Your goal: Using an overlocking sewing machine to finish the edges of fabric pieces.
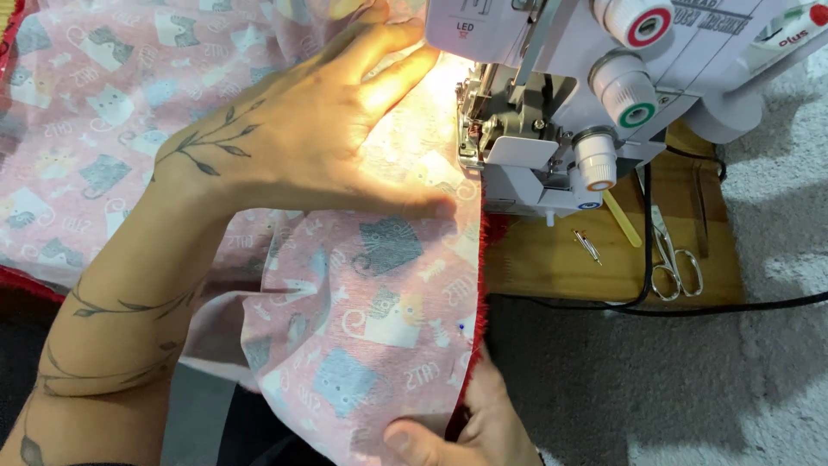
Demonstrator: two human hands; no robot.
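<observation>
Your right hand [466, 423], low at six o'clock, pinches the near edge of the pink cat-print fabric [362, 302] between thumb and curled fingers, holding it together with the red fuzzy layer [479, 293] that peeps out along the seam side. At ten o'clock your left hand [310, 138] lies flat on the same cloth, fingers held close together and stretched toward the presser foot [470, 129] of the white overlock machine [595, 95] at one o'clock, thumb pressing the edge just short of it. Judging by how things lie, the seam is partway along: cloth is under the foot in the lamp's glare, while the whole stretch between your two hands waits unsewn, a blue-headed pin [462, 328] set in it near the edge. How much lies finished behind the foot cannot be seen. No box, tray or basket shows; the small scissors [677, 267], the tweezers [586, 246] and a pale yellow stick [623, 220] lie loose on the wooden board [552, 267] at three o'clock, with a black cable [690, 309] trailing across it onto the grey carpet [690, 388].
</observation>
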